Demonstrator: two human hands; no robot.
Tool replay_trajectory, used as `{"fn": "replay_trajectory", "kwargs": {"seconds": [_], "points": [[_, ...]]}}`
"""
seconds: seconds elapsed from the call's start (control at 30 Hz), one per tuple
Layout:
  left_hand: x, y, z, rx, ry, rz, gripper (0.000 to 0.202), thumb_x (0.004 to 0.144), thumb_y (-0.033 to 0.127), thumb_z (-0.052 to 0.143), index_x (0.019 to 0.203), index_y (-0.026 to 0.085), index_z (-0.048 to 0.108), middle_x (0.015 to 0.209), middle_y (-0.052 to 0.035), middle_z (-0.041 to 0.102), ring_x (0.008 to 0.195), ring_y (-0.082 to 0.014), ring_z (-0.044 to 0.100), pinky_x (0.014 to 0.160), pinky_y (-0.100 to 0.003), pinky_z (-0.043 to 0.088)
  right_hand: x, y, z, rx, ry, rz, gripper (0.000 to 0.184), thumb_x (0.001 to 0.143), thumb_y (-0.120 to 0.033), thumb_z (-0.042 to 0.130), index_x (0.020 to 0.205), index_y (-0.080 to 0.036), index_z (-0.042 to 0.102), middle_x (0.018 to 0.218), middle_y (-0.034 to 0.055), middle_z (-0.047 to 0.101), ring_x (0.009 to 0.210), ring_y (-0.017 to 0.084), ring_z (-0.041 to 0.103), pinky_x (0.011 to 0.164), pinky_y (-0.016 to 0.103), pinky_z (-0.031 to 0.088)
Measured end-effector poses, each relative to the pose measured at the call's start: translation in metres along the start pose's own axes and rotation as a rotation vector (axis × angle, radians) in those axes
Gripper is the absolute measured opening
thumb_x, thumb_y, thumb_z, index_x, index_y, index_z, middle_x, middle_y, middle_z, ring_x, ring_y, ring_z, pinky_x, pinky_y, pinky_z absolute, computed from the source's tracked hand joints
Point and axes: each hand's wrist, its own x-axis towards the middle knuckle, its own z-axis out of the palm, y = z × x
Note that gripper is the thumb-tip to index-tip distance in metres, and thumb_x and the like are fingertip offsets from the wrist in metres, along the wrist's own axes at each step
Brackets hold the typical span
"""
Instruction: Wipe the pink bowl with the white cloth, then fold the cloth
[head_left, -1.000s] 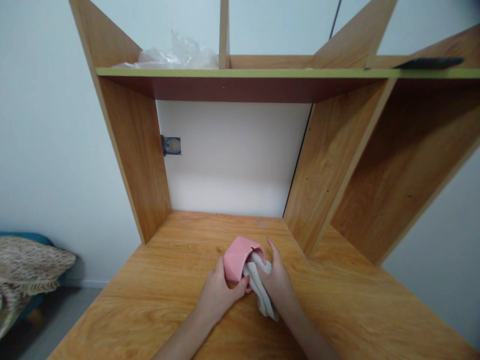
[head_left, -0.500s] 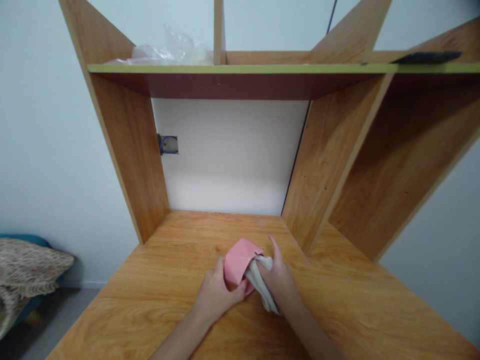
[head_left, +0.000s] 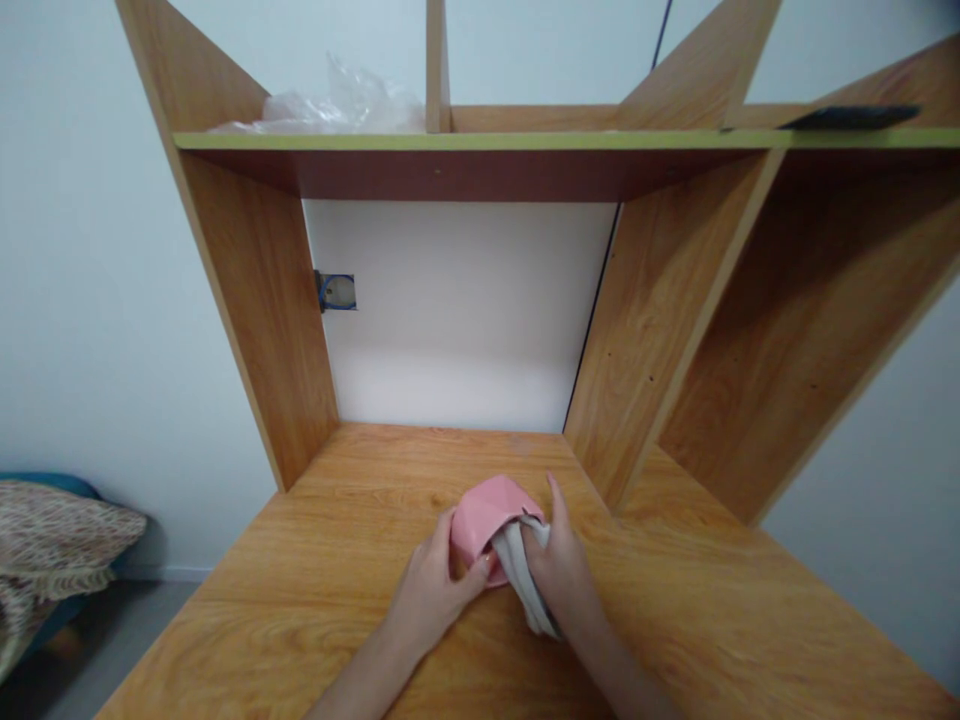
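Note:
A pink cup-like container (head_left: 486, 513) lies tilted on its side on the wooden desk (head_left: 315, 600). My left hand (head_left: 433, 592) is wrapped round its near side, thumb against the rim. My right hand (head_left: 561, 572) grips a pale grey cloth (head_left: 521, 572) and presses it into the container's mouth; the index finger points straight up along the container's right side. The cloth's tail hangs down towards me under the right wrist. The inside of the container is hidden by the cloth and fingers.
The desk has upright wooden side panels (head_left: 270, 330) left and right of a white back wall. A green-edged shelf (head_left: 480, 142) overhead carries a crumpled clear plastic bag (head_left: 330, 105) and a dark flat object (head_left: 851, 117). A patterned blanket (head_left: 52, 535) lies low at left.
The pink container has turned a little, its rounded side now more towards the camera. The cloth sits deeper at its mouth, and both hands have shifted slightly right.

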Motion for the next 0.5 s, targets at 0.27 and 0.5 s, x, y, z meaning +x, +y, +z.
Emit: {"fn": "replay_trajectory", "kwargs": {"seconds": [0.27, 0.5], "points": [[0.001, 0.003, 0.003, -0.178, -0.033, 0.091, 0.075, 0.064, 0.031, 0.069, 0.125, 0.016, 0.027, 0.119, -0.0122, 0.049, 0.108, -0.0231, 0.048, 0.091, -0.035, 0.037, 0.000, -0.007, 0.003, 0.299, -0.026, 0.046, 0.069, 0.073, -0.026, 0.043, 0.135, -0.011, 0.016, 0.068, -0.0008, 0.060, 0.058, 0.017, 0.060, 0.057, 0.026, 0.048], [0.002, -0.002, 0.013, -0.251, 0.012, 0.047, 0.069, 0.063, 0.028, 0.069, 0.118, 0.017, 0.030, 0.107, -0.0098, 0.056, 0.094, -0.0205, 0.056, 0.081, -0.032, 0.044, 0.003, -0.004, 0.004, 0.147, -0.011, 0.106, 0.076, 0.070, -0.029, 0.048, 0.136, -0.016, 0.012, 0.058, -0.0044, 0.057, 0.054, 0.020, 0.060, 0.051, 0.028, 0.046]]}}
